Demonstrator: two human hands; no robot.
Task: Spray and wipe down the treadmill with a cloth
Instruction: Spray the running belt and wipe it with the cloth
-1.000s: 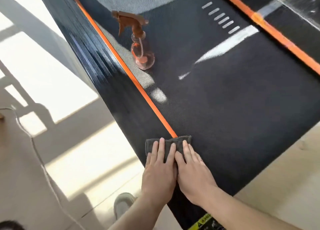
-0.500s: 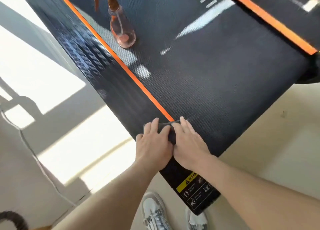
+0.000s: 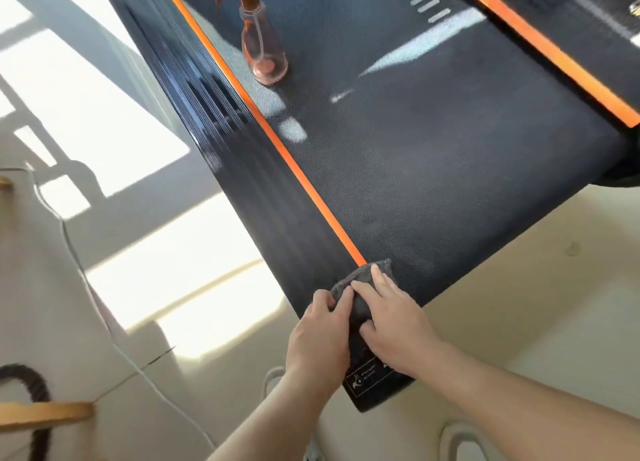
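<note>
Nearest, at 6 o'clock: wipes the tail end of the treadmill with both hands on the cloth. Presses down with the right grip, fingers fairly straight and laid over the cloth, thumb tucked at its near edge. Bends the left grip over the cloth's 9 o'clock side at the rim; cannot tell whether pinching the fabric or merely pushing it. Finds the cloth bunched on the side rail, right at the near end of the orange stripe, just beyond the printed label on the corner.

Reads as the wiping step, on the last stretch of this rail. Calls next, by judgement, for sliding the cloth toward 2 o'clock onto the belt, or for reaching out to fetch more spray first.

Farther off, at 11 o'clock from the cloth: spray bottle, upright on the belt beside the stripe, well apart from both grips. Beyond, toward 1 o'clock, a second orange stripe along the opposite rail.
</note>
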